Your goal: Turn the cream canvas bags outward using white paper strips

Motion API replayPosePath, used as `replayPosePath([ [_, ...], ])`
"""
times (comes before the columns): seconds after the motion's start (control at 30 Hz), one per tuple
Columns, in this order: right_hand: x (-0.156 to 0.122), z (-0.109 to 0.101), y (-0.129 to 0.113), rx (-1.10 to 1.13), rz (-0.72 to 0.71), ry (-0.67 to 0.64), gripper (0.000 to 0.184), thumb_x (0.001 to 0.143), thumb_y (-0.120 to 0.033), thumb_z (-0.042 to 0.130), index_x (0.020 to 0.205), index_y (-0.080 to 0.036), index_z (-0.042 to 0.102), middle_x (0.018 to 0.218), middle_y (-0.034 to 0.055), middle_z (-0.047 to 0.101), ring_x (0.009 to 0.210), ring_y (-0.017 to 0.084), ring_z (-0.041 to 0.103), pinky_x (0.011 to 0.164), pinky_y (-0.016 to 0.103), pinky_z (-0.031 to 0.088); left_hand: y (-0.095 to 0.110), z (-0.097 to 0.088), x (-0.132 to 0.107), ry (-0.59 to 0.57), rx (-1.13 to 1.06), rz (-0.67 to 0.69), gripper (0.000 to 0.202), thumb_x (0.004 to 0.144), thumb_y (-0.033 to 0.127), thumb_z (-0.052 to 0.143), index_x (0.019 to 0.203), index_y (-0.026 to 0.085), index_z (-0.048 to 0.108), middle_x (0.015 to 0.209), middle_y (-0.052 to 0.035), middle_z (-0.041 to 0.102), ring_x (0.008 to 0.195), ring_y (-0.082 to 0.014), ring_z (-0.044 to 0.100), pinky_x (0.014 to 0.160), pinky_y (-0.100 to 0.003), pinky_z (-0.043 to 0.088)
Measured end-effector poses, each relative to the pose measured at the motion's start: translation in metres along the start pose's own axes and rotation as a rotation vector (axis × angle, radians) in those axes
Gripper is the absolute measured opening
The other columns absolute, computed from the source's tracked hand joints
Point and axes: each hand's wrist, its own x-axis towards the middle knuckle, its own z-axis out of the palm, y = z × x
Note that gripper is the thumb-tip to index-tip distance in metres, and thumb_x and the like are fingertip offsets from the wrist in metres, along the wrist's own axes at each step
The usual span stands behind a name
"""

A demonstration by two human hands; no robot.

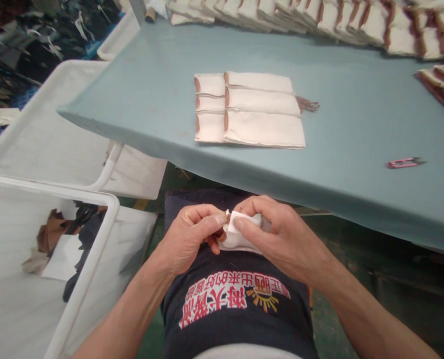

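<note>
Over my lap, both hands hold a small white cloth piece (240, 243) with a bit of brown at its left end. My left hand (195, 229) pinches that left end between thumb and fingers. My right hand (270, 227) grips the body of the piece, its thumb pressing on a white flap. Part of the piece is hidden under the fingers. Beyond my hands, flat white cloth pieces (263, 128) with brown ends lie in two overlapping columns on the table. Brown strings (309, 104) stick out from their right side.
Pink thread snips (405, 163) lie on the blue-green table (349, 124) to the right. Long rows of white and brown cloth pieces (330, 20) line the far edge. White bins (106, 199) stand at left, the nearer holding dark and brown scraps (83, 224). A dark printed apron (237, 309) covers my lap.
</note>
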Motion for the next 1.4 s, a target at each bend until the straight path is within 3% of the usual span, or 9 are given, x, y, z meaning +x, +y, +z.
replayPosePath([
  [0.3, 0.003, 0.0, 0.001, -0.078, -0.057, 0.053, 0.015, 0.091, -0.025, 0.056, 0.078, -0.022, 0.061, 0.087, 0.0024, 0.07, 0.085, 0.021, 0.061, 0.078, 0.036, 0.041, 0.001, 0.001, 0.0, -0.018, 0.038, 0.062, 0.038, 0.076, 0.05, 0.085, 0.07, 0.013, 0.075, 0.062, 0.0007, 0.063, 0.054, -0.0088, 0.056, 0.048, -0.016, 0.053],
  [0.5, 0.002, 0.005, 0.006, -0.087, -0.071, 0.112, 0.014, 0.091, -0.028, 0.057, 0.08, -0.022, 0.062, 0.087, 0.0036, 0.07, 0.085, 0.022, 0.061, 0.078, 0.036, 0.042, -0.003, 0.003, -0.003, 0.019, 0.101, 0.124, 0.023, 0.077, 0.031, 0.086, 0.084, 0.013, 0.074, 0.073, 0.0, 0.069, 0.064, -0.0075, 0.058, 0.06, -0.015, 0.049],
  [0.7, 0.001, 0.01, 0.008, -0.085, -0.056, 0.138, 0.014, 0.09, -0.03, 0.056, 0.079, -0.022, 0.06, 0.084, 0.004, 0.07, 0.083, 0.022, 0.061, 0.076, 0.036, 0.042, -0.008, 0.012, -0.005, 0.077, 0.086, 0.107, 0.02, 0.077, 0.028, 0.081, 0.083, 0.013, 0.069, 0.073, 0.0006, 0.068, 0.064, -0.0088, 0.058, 0.064, -0.019, 0.048],
  [1.13, 0.0, 0.013, 0.006, 0.117, -0.003, -0.003, 0.023, 0.089, -0.036, 0.051, 0.071, -0.023, 0.049, 0.089, 0.0051, 0.071, 0.081, 0.021, 0.059, 0.075, 0.035, 0.043, 0.0, 0.025, -0.016, 0.175, 0.223, 0.15, 0.01, 0.071, 0.023, 0.07, 0.072, 0.016, 0.063, 0.063, 0.0041, 0.061, 0.057, -0.0081, 0.048, 0.057, -0.02, 0.039],
  [1.4, 0.001, 0.027, 0.011, 0.411, 0.015, -0.041, 0.024, 0.089, -0.034, 0.048, 0.069, -0.022, 0.046, 0.073, -0.001, 0.056, 0.066, 0.014, 0.047, 0.06, 0.028, 0.036, -0.008, 0.028, -0.021, 0.258, 0.416, 0.252, 0.004, 0.07, 0.02, 0.061, 0.069, 0.017, 0.064, 0.065, 0.0025, 0.059, 0.061, -0.0125, 0.05, 0.06, -0.025, 0.04],
])
